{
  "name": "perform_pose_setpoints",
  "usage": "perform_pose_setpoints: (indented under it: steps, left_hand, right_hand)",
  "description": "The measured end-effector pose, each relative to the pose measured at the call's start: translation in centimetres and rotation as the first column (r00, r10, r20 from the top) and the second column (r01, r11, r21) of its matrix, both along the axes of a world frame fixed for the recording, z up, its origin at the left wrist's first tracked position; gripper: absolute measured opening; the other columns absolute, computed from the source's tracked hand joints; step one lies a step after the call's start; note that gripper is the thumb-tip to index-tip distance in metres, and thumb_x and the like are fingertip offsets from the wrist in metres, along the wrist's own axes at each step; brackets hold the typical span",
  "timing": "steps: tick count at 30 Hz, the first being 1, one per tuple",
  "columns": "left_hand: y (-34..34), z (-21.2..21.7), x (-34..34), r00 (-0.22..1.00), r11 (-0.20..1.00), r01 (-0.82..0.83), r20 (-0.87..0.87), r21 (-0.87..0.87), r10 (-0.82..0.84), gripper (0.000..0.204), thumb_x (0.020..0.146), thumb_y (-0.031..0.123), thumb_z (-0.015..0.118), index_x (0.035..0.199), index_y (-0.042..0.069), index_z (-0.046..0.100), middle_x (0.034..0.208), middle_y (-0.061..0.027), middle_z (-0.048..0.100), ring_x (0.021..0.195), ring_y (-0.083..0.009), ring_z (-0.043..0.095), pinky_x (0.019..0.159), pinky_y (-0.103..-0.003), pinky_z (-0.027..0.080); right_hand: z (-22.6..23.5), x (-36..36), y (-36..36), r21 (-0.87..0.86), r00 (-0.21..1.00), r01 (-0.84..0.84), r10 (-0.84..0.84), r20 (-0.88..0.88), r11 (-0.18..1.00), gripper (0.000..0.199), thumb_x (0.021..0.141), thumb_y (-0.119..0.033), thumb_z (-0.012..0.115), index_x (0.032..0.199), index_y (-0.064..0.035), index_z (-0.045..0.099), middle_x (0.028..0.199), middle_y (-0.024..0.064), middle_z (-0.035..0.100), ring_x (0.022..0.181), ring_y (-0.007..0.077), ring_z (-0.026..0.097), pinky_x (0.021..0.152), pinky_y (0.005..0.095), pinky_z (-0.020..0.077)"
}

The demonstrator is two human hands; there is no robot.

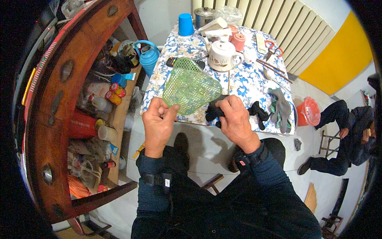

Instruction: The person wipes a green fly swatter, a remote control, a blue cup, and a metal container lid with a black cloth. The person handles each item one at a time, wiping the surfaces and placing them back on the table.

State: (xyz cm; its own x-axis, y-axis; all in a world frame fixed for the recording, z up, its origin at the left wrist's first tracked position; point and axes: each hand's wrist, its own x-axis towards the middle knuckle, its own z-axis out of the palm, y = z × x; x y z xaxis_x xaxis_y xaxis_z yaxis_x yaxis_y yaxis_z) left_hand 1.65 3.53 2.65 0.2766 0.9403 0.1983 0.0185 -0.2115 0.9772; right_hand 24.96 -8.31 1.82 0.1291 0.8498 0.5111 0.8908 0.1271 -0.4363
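Green mesh swatter (190, 85) w/ teapot (222, 55) behind.

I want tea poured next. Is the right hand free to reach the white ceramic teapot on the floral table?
Probably not yet: the right hand grips a black cloth, though the path to the white ceramic teapot looks open.

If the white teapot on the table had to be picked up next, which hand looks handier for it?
Probably the right hand. The white teapot stands beyond it with its handle turned to the right, and that hand holds only a soft black cloth. The left hand is busy pinching the green mesh swatter.
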Motion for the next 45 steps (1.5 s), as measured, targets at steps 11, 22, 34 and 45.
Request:
perform_pose_setpoints:
  steps: [11, 22, 34, 45]
  left_hand:
    - [0.4, -0.3, -0.4, 0.998, 0.998, 0.027, 0.062, 0.050, -0.030, 0.023, 0.104, 0.002, 0.078, 0.098, 0.007, 0.056, 0.078, -0.0004, 0.067, 0.067, -0.0073, 0.063, 0.059, -0.025, 0.047]
    - [2.5, -0.2, -4.8, 0.502, 0.915, 0.403, 0.840, -0.016, -0.206, 0.038, 0.117, 0.043, 0.052, 0.109, 0.008, 0.066, 0.059, -0.0033, 0.051, 0.045, -0.0143, 0.037, 0.050, -0.033, 0.030]
    - [2.7, -0.6, -6.1, 0.372, 0.875, 0.483, 0.902, 0.013, -0.219, 0.038, 0.115, 0.041, 0.052, 0.107, 0.007, 0.067, 0.055, -0.0011, 0.045, 0.042, -0.0132, 0.033, 0.044, -0.032, 0.026]
    - [2.7, -0.8, -5.9, 0.419, 0.877, 0.479, 0.889, -0.044, -0.184, 0.037, 0.115, 0.044, 0.052, 0.109, 0.010, 0.066, 0.056, 0.0000, 0.045, 0.043, -0.0131, 0.033, 0.046, -0.033, 0.026]
  right_hand:
    - [-0.1, -0.1, 0.3, 0.013, 1.000, -0.015, 0.015, 0.007, 1.000, 0.043, 0.075, 0.006, 0.073, 0.117, -0.0058, 0.070, 0.110, 0.0175, 0.062, 0.106, 0.0427, 0.063, 0.089, 0.0524, 0.0551]
    - [0.5, -0.7, 0.2, 0.030, 1.000, 0.000, -0.001, 0.030, 1.000, 0.044, 0.072, 0.010, 0.072, 0.114, -0.0043, 0.070, 0.109, 0.0182, 0.063, 0.107, 0.0431, 0.064, 0.089, 0.0516, 0.0544]
    - [0.7, -0.9, 0.0, 0.000, 1.000, -0.002, 0.002, -0.001, 1.000, 0.046, 0.073, 0.012, 0.072, 0.116, -0.0033, 0.069, 0.112, 0.0193, 0.062, 0.108, 0.0441, 0.064, 0.090, 0.0506, 0.0540]
    - [0.5, -0.9, 0.2, 0.012, 1.000, -0.006, 0.006, 0.025, 1.000, 0.045, 0.073, 0.013, 0.068, 0.116, -0.0019, 0.069, 0.110, 0.0199, 0.061, 0.105, 0.0442, 0.063, 0.090, 0.0507, 0.0534]
